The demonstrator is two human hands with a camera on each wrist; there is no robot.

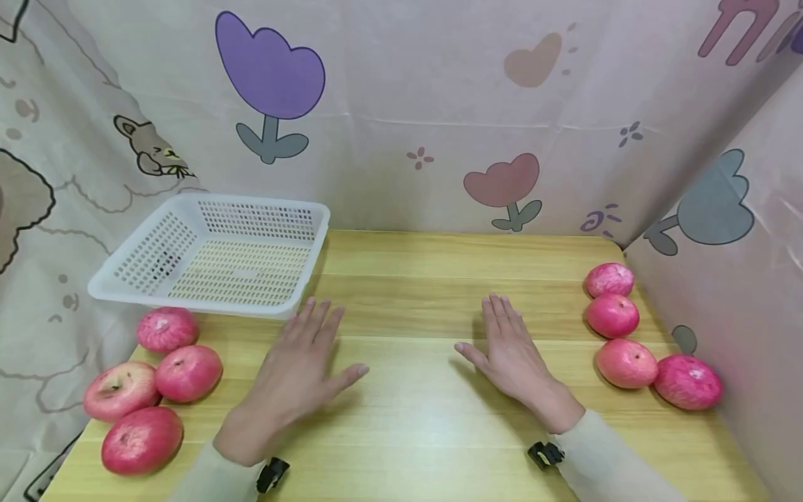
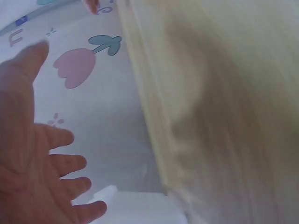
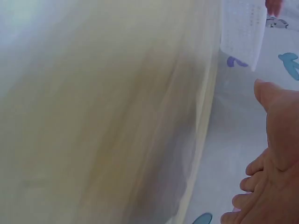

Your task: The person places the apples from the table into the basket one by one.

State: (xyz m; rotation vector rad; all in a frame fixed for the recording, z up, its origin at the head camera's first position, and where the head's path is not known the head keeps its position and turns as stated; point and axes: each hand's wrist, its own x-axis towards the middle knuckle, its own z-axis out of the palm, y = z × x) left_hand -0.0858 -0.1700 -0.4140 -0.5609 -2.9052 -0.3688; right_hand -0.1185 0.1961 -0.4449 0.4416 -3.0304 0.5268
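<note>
My left hand (image 1: 295, 373) hovers palm down over the wooden table (image 1: 401, 418), fingers spread and nothing in its grasp. Its fingertips come right up to the near right corner of a white plastic basket (image 1: 295, 307) in the head view. The right hand (image 1: 511, 355), also holding nothing, is over the table on the other side, thumb stretched inward. Left of the left hand lie several pink-red apples, the closest being one apple (image 1: 189, 373). Several more sit at the right edge, among them an apple (image 1: 627, 363) beside the right hand. In the wrist views both hands show straight fingers.
The basket has perforated walls and stands at the table's back left. A patterned cloth (image 1: 389, 90) hangs behind the table and along both sides. A deep pink apple (image 1: 688, 381) lies near the right table edge, and a red apple (image 1: 142, 440) near the left one.
</note>
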